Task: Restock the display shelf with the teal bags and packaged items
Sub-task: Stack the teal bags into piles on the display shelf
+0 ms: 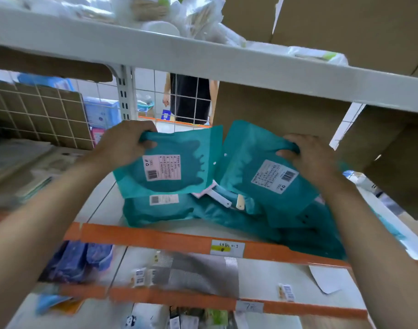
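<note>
two teal bags held over the display shelf. the left hand pinches the far left corner of the left teal bag. the right hand has a like closed grip on the far right edge of the right teal bag. each bag extends inward and toward the viewer from its grip, label side up. their inner edges meet at centre, possibly overlapping. the pile of teal bags lies directly beneath, behind the orange front rail. setting down likely needs only a short lowering, with neither hand clearly nearer.
</note>
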### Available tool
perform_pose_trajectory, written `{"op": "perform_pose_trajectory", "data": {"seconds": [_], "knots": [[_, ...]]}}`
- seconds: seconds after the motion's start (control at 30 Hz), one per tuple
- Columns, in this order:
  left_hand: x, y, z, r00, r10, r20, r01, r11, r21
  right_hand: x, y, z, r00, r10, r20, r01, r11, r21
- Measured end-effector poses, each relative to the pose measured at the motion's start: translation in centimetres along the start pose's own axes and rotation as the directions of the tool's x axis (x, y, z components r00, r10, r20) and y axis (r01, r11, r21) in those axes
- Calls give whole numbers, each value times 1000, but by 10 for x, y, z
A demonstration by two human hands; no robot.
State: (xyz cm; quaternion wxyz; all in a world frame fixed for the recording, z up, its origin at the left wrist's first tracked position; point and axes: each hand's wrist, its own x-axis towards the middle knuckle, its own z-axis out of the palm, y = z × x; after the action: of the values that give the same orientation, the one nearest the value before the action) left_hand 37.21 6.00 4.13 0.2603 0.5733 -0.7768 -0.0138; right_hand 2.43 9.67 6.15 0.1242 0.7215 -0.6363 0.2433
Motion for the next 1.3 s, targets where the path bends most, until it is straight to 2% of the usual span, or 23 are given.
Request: {"op": "perform_pose_trajectory", "data": {"seconds": [0.17,0.27,0.43,0.63,0.87,1.3], "knots": [[-47,-4,-22,990,-140,-24,141,988,57,-4,-18,6,989,-144,-33,146,986,76],[-76,-9,-33,977,-206,-60,209,977,47,-5,-34,13,981,-192,-32,194,975,105],[-109,-21,-59,935,-313,-167,339,927,160,-6,-71,27,970,-242,-28,243,951,193],[-138,-58,-85,900,-348,-263,395,907,148,6,-124,38,953,-302,-15,296,922,249],[-164,-140,-130,886,-376,-271,427,890,162,27,-214,58,937,-349,-14,339,901,271],[-203,-319,-218,884,-411,-221,449,879,160,54,-404,101,952,-307,-16,301,920,252]]}}
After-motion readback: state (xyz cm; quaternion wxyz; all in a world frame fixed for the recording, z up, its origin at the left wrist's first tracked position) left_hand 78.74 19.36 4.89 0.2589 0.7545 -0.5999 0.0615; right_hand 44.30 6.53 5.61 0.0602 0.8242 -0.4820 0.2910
